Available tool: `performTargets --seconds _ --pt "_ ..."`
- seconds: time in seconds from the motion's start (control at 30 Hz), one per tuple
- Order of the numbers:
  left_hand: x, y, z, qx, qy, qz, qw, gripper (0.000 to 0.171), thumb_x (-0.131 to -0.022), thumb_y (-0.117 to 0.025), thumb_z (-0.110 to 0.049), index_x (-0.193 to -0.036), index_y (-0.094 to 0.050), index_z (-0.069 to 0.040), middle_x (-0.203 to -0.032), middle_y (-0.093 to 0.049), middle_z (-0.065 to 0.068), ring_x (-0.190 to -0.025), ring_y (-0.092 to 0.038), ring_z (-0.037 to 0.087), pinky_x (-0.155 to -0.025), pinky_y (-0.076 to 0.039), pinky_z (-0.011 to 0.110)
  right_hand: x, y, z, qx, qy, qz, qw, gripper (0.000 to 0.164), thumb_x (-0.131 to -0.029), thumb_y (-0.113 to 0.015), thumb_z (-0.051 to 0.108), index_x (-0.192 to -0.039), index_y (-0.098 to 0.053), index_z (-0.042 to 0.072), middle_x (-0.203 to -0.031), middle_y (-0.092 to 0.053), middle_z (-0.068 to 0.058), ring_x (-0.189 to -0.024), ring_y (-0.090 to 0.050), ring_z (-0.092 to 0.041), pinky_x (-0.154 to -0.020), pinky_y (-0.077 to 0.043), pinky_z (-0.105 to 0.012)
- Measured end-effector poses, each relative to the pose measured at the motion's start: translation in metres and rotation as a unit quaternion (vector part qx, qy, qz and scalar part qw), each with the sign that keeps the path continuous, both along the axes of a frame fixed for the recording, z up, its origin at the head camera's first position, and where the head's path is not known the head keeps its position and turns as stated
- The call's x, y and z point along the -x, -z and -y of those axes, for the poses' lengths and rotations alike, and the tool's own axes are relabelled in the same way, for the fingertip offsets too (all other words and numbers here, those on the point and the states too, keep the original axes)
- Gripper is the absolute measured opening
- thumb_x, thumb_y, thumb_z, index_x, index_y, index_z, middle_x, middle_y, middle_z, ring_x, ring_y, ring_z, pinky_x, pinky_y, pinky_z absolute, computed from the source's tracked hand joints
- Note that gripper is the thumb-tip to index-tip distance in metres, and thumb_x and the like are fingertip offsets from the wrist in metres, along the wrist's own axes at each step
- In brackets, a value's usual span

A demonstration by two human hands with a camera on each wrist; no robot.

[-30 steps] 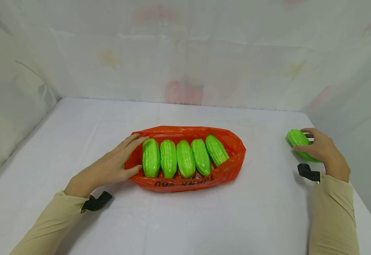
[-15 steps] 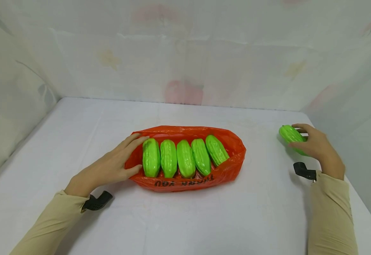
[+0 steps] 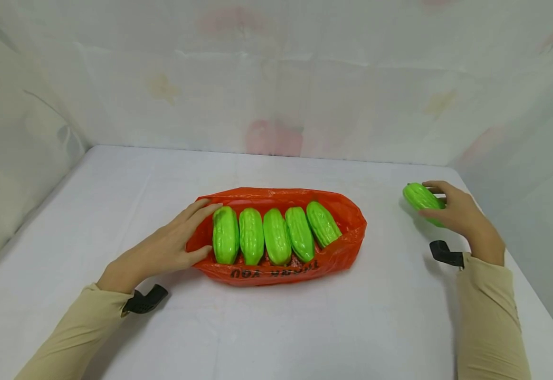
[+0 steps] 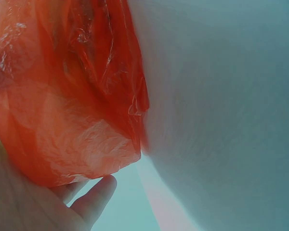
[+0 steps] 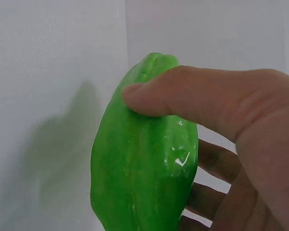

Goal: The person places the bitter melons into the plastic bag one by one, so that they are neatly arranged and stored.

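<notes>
A red plastic bag [image 3: 276,277] with black lettering lies with its mouth spread on the white table. Several glossy, ridged green bitter melons [image 3: 251,237] rest side by side inside it. My left hand [image 3: 169,248] holds the bag's left end, thumb at the front rim and fingers at the back rim. The left wrist view shows the bag's red film [image 4: 82,139] against that hand. Off to the right, my right hand [image 3: 461,211] grips another bitter melon [image 5: 144,163] between thumb and fingers. Its thumb [image 5: 154,98] lies across the upper part, and the other fingers are partly hidden behind it.
White table surface [image 3: 352,327] surrounds the bag. Pale sheeting [image 3: 352,105] with faded prints hangs behind the table and along both sides. A black wrist camera [image 3: 145,300] sits under the left wrist, another black camera [image 3: 445,254] at the right wrist.
My right hand has moved left and slightly farther back, carrying the bitter melon toward the bag. The left hand, the bag and the melons inside it have stayed in place.
</notes>
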State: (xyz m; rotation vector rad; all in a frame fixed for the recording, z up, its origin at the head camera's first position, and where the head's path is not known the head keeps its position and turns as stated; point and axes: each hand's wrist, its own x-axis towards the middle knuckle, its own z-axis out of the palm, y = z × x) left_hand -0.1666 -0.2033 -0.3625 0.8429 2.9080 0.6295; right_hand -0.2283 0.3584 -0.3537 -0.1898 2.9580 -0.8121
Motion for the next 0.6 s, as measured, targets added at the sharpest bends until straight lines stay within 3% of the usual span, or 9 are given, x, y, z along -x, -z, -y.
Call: performTargets --seconds 0.23,0.47,0.6 --pt "0.0 0.0 -0.001 -0.001 0.001 -0.001 1.0 0.079 -0.09 -0.065 -0.017 -0.157 -0.022 -0.019 -0.161 -0.023 0.015 -0.144 -0.032 0.04 -0.103 -0.042 0.065 0.001 -0.001 0.011 0.003 -0.008 -0.009 1.0 0.071 -0.091 -0.07 0.018 -0.148 -0.033 -0.002 -0.146 -0.041 -0.032 -0.124 -0.049 -0.055 -0.086 -0.05 -0.053" --pt "0.0 0.0 -0.001 -0.004 0.001 -0.003 1.0 0.078 -0.09 -0.065 -0.018 -0.156 -0.023 -0.019 -0.16 -0.024 0.012 -0.144 -0.033 0.038 -0.103 -0.043 0.064 0.001 -0.006 0.024 0.011 -0.023 -0.018 1.0 0.068 -0.09 -0.071 0.018 -0.145 -0.037 -0.001 -0.144 -0.045 -0.028 -0.119 -0.054 -0.049 -0.082 -0.049 -0.043" --pt "0.001 0.0 -0.001 -0.005 0.005 -0.008 0.9999 0.077 -0.09 -0.065 -0.017 -0.156 -0.024 -0.018 -0.16 -0.025 0.012 -0.143 -0.034 0.037 -0.103 -0.044 0.063 0.001 -0.009 0.033 0.006 -0.033 -0.025 0.999 0.066 -0.09 -0.071 0.016 -0.145 -0.039 -0.001 -0.141 -0.048 -0.028 -0.117 -0.055 -0.047 -0.084 -0.049 -0.046"
